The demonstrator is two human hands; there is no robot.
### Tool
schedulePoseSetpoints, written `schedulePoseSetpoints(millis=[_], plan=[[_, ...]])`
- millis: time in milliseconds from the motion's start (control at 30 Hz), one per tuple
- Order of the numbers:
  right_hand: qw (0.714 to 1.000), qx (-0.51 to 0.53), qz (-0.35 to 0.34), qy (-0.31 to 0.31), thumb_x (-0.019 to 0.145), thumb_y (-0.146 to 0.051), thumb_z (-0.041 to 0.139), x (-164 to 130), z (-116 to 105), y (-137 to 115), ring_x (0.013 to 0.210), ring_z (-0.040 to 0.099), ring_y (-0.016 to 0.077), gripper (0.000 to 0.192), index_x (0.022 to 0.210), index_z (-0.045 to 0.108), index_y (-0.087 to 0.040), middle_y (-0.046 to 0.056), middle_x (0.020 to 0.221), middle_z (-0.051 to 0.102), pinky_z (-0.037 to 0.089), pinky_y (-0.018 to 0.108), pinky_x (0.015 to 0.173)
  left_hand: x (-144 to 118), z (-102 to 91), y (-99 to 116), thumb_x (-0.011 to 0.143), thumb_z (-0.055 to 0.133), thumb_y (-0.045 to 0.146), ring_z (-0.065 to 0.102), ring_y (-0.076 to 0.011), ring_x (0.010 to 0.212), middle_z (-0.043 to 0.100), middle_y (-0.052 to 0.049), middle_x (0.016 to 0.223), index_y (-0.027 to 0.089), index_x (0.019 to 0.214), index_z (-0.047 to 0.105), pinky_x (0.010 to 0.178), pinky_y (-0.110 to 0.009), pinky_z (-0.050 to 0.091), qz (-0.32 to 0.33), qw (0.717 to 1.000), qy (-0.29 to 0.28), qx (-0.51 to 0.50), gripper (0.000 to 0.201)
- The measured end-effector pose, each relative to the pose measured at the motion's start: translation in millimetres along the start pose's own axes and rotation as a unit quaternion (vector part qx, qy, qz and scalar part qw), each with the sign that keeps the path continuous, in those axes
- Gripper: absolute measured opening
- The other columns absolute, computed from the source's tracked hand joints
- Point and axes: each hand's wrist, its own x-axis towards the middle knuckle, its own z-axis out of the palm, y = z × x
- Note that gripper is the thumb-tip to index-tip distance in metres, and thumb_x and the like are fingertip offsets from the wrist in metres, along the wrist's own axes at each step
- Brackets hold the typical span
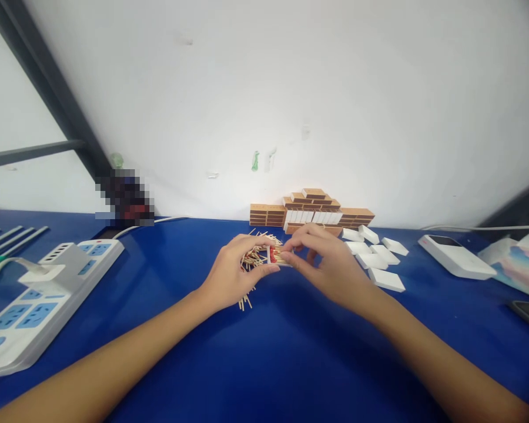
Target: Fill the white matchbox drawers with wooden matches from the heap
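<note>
We have both hands over the blue table (pixel 264 370), close together near the middle. Between them is a small white tray (pixel 280 264) with matches (pixel 273 254) in it, and we can see their red tips at the left end. Our left hand (pixel 261 255) holds the left end of the tray, with the thumb on the near side and the fingers on the far side. Our right hand (pixel 286 253) is at the other end, with its thumb and pointing finger close together right by the matches. We cannot tell if those fingers pinch the sticks or the tray.

A messy pile of loose sticks (pixel 247 259) lies behind and under our left hand. Past our hands, a stack of brown and white matchboxes (pixel 312 202) stands by the wall (pixel 291 88), tall in the middle and low at both ends. Some flat white boxes (pixel 385 280) lie to the right of our right hand. Farther right is a white gadget (pixel 461 258) with a dark screen. Over on the left is a big white power strip (pixel 66 305) with blue sockets.
</note>
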Motion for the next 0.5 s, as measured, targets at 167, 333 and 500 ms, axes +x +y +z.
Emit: schedulePoseSetpoints(millis=[167,333,500], plan=[[0.999,-0.032,-0.004,0.011,0.099,-0.027,0.063,-1.2,0.0,-1.0,0.079,0.057,0.0175,0.01,0.095,0.071,-0.024,0.005,0.095,0.061,0.051,0.031,0.062,0.4,1.8,-1.0,0.086,0.083,0.036,0.069,-0.0239,0.11,0.075,-0.004,0.117,0.027,0.12,0.07,0.1,-0.041,0.054,-0.013,1.0,-0.004,-0.018,0.037],[0.999,-0.032,-0.016,0.0,0.1,-0.027,0.062,-1.0,-1.5,0.5,0.084,0.058,0.0187,0.009,0.098,0.07,-0.024,0.006,0.097,0.061,0.052,0.031,0.063,1.7,2.4,0.7,0.084,0.084,0.031,0.073,-0.0216,0.104,0.077,-0.004,0.114,0.025,0.119,0.069,0.097,-0.037,0.056,-0.058,0.995,-0.014,-0.081,0.038],[0.998,-0.046,-0.029,-0.007,0.099,-0.027,0.062,-1.6,-3.9,0.2,0.08,0.058,0.0179,0.007,0.099,0.069,-0.024,0.006,0.1,0.061,0.051,0.032,0.062,2.7,4.3,0.3,0.085,0.082,0.031,0.075,-0.0231,0.102,0.078,-0.005,0.11,0.022,0.116,0.067,0.098,-0.039,0.056,-0.092,0.991,-0.009,-0.098,0.036]])
